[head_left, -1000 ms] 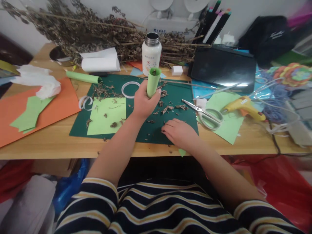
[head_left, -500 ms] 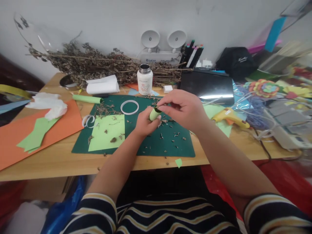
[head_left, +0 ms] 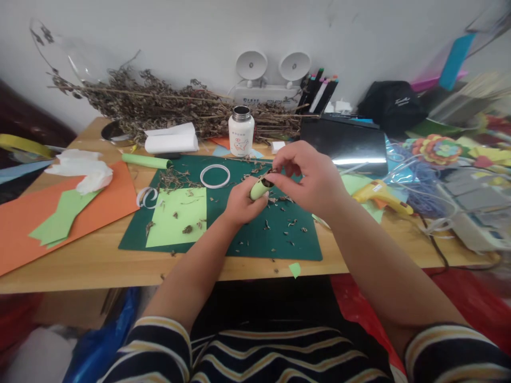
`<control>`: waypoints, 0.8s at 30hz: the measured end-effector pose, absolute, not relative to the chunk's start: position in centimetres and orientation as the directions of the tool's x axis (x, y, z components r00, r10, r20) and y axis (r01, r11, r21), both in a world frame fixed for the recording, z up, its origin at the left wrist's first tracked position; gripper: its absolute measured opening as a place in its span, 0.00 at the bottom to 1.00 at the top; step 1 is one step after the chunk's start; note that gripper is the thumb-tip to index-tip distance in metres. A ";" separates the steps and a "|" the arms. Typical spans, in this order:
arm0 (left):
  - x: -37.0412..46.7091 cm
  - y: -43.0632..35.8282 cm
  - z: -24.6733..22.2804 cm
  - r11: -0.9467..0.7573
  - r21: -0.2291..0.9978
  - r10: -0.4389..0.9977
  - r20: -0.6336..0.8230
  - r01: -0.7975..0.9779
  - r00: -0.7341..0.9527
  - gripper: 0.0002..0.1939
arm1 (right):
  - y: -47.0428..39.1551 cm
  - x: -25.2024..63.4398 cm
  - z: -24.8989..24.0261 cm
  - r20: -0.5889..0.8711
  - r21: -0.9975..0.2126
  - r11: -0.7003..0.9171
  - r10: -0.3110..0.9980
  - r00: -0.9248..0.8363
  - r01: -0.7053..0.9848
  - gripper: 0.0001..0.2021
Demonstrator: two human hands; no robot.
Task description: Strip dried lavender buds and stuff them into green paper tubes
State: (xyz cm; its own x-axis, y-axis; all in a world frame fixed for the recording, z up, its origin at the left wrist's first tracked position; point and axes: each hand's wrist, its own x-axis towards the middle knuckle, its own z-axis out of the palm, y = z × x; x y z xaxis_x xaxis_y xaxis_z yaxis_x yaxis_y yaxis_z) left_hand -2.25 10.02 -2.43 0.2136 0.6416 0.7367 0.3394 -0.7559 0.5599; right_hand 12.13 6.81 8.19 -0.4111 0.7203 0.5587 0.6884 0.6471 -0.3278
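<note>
The wooden table (head_left: 91,266) carries a dark green cutting mat (head_left: 255,242), flat and rectangular, strewn with dry brown crumbs. Left of the mat lies a smooth orange sheet (head_left: 24,229) with crumpled white tissue (head_left: 85,173) on it. Behind the mat runs a heap of brittle dried twigs (head_left: 159,103), and a white bottle (head_left: 241,135) with a metal neck stands at the mat's far edge. A pale green paper square (head_left: 179,221) lies flat on the mat's left part, a thin white ring (head_left: 215,176) beyond it. Right of the mat rests a yellow glue gun (head_left: 379,194).

Above the mat's middle, the left hand (head_left: 239,202) is curled around a rolled green paper tube (head_left: 258,188), which tilts with its open end toward the right. The right hand (head_left: 309,178) has thumb and fingertips pinched together on dry bits at that open end.

Half a second ago the picture was nearly the same; the tube now sits a little lower and nearer the mat, and the right hand's pinch has dropped with it, closer into the mouth
</note>
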 end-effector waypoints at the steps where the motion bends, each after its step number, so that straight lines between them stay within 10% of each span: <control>1: -2.2 10.1 -2.5 -0.760 0.553 0.635 0.743 0.341 0.211 0.04 | 6.8 12.2 8.2 0.559 -0.310 0.660 0.709 -0.429 0.685 0.05; 17: -2.4 9.5 -1.8 -0.733 0.590 0.672 0.703 0.339 0.231 0.07 | 6.4 13.3 8.9 0.347 -0.218 0.759 0.648 -0.678 0.613 0.28; 24: -2.3 9.7 -2.1 -0.748 0.575 0.652 0.731 0.331 0.202 0.04 | 5.8 14.2 10.4 0.500 -0.217 0.746 0.639 -0.585 0.629 0.25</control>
State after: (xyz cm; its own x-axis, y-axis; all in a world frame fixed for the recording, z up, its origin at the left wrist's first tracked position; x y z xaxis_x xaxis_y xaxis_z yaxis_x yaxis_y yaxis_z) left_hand -2.30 9.72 -2.05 0.2024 0.6515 0.7312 0.3307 -0.7482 0.5752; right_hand 14.18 5.80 10.41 -0.5848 0.6389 0.4998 0.6294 0.7461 -0.2172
